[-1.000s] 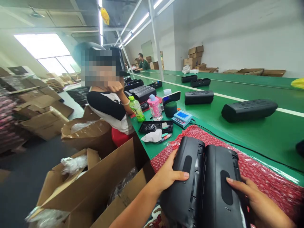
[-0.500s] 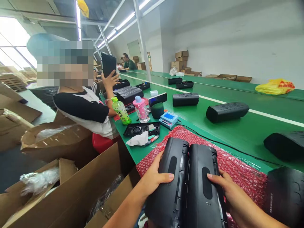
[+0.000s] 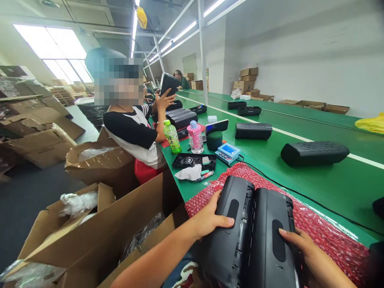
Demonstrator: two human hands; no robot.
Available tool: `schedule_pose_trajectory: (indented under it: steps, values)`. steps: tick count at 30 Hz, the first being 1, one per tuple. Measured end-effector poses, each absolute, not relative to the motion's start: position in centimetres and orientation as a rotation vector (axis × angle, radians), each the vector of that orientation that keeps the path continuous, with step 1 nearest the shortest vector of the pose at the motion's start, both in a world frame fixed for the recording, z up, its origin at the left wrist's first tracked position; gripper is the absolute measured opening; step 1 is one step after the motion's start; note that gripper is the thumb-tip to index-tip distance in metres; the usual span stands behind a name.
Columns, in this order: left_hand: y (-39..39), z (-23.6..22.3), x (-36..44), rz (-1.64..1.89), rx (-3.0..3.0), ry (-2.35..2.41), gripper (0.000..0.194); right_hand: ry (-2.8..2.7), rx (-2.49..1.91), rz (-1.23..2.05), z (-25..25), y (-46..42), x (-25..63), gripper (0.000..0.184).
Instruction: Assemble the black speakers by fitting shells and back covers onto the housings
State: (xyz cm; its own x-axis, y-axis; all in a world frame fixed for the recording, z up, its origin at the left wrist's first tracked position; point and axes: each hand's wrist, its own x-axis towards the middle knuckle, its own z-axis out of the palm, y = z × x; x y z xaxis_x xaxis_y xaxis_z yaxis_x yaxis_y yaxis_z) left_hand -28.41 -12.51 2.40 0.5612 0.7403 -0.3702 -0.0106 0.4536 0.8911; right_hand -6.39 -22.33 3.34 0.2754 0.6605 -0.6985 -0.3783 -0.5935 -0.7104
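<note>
Two long black plastic housings, which look like speaker shells, are held side by side over the near edge of the bench. My left hand [image 3: 214, 221] grips the left housing [image 3: 222, 244], thumb on top beside its dark oval patch, fingers mostly hidden at the side. The right housing [image 3: 265, 248] is in my right hand [image 3: 303, 243], the thumb lying on its oval patch and the fingers out of sight around the outer side. A slotted edge shows along each housing. Beneath and behind them spreads red bubble wrap [image 3: 327, 230].
On the green bench [image 3: 252, 154] stand a blue-and-white device [image 3: 228, 153], a pink-topped bottle [image 3: 196, 138], a green drink bottle [image 3: 172, 138] and several black speakers [image 3: 315, 153]. A co-worker [image 3: 132, 134] sits at left holding a black panel. Open cartons [image 3: 99, 232] fill the lower left.
The view has swung left, so the bench and co-worker appear farther right. Both hands keep hold of the housings. The co-worker's black panel is tilted more.
</note>
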Motion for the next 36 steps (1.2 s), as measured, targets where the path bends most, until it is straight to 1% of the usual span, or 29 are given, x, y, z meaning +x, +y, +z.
schedule_pose_trajectory:
  steps: [4,5,6,8,10,12,15,19,23,27,30,32,36]
  values:
    - [-10.9,1.8,-28.5,0.585,0.983,0.912,0.079,-0.255,-1.624,1.532,2.7,-22.2,-5.8,0.068]
    - [-10.5,1.7,-28.4,0.592,0.961,0.942,0.075,-0.242,-1.613,1.543,2.6,-22.1,-5.7,0.069]
    - [-10.2,1.6,-28.2,0.592,0.949,0.969,0.075,-0.23,-1.6,1.554,2.6,-22.1,-5.7,0.071]
    - [-9.8,1.6,-27.8,0.581,0.948,0.999,0.081,-0.209,-1.576,1.591,2.8,-22.0,-5.6,0.073]
    - [-9.7,1.7,-27.3,0.559,0.935,0.981,0.09,-0.163,-1.536,1.646,3.0,-21.9,-5.6,0.071]
    - [-9.7,2.0,-27.0,0.542,0.905,0.961,0.093,-0.077,-1.49,1.706,3.1,-21.8,-5.5,0.065]
    - [-9.9,2.4,-26.7,0.495,0.862,0.98,0.092,0.029,-1.491,1.707,2.7,-21.6,-5.2,0.058]
    - [-9.8,2.8,-26.6,0.478,0.843,1.017,0.092,-0.064,-1.614,1.657,2.2,-21.2,-4.6,0.051]
    - [-9.8,2.9,-26.5,0.496,0.837,0.999,0.087,-0.191,-1.758,1.638,2.4,-20.8,-4.4,0.054]
    - [-10.0,2.9,-26.3,0.496,0.8,1.019,0.086,-0.257,-1.742,1.591,3.4,-20.6,-5.2,0.058]
    - [-10.1,2.7,-26.0,0.502,0.786,1.029,0.086,-0.257,-1.695,1.551,4.5,-20.6,-6.3,0.057]
    - [-10.1,2.5,-25.9,0.522,0.782,1.034,0.084,-0.23,-1.68,1.536,5.3,-20.5,-6.8,0.051]
    - [-10.0,2.4,-25.7,0.55,0.777,1.026,0.069,-0.11,-1.604,1.529,5.7,-20.0,-6.9,0.028]
